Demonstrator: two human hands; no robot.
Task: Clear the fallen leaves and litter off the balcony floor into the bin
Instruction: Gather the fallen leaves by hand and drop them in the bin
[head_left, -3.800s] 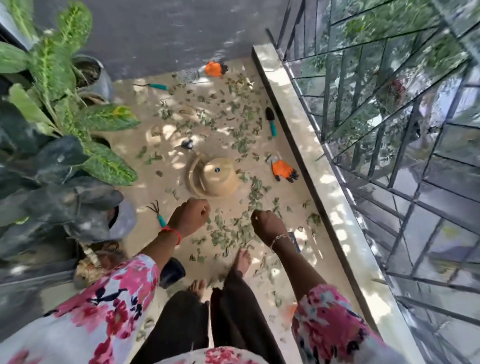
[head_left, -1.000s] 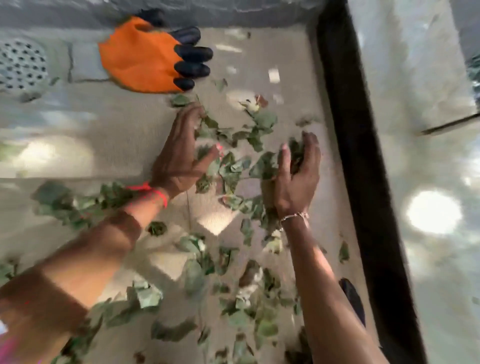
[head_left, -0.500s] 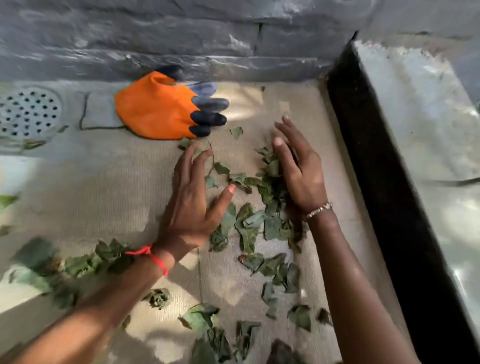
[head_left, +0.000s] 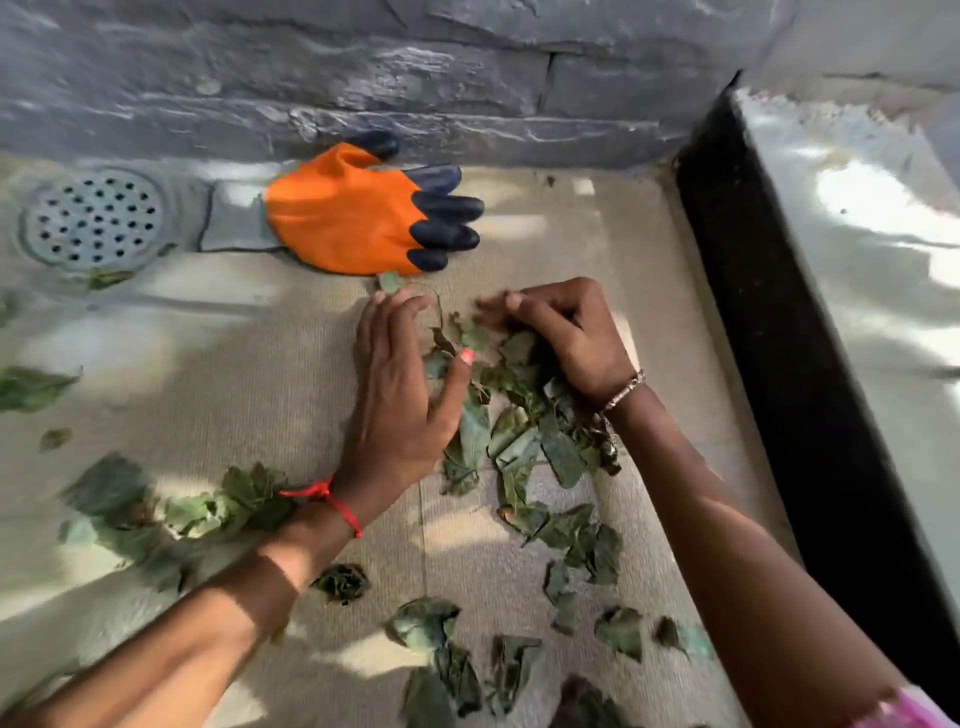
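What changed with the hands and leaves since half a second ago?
The right hand, stretched flat before, has curled its fingers over the leaves and drawn them toward the left hand. The left hand stays flat on the floor beside them. The glove and drain have not moved.

Left hand (head_left: 395, 395) was laid flat on the floor (head_left: 260, 374), fingers straight, thumb spread against the leaves (head_left: 519, 447). Right hand (head_left: 566, 332) was set just beside it, fingers bent over the top of the same heap. Its fingertips were blurred, so a grip could not be confirmed. More leaves were scattered nearer the camera and to the left. An orange glove (head_left: 353, 218) with dark fingertips was seen lying by the grey stone wall (head_left: 363, 67), just beyond the left fingertips. A round drain grate (head_left: 93, 218) was noted at far left, and a pale ledge (head_left: 857, 260) along the right.
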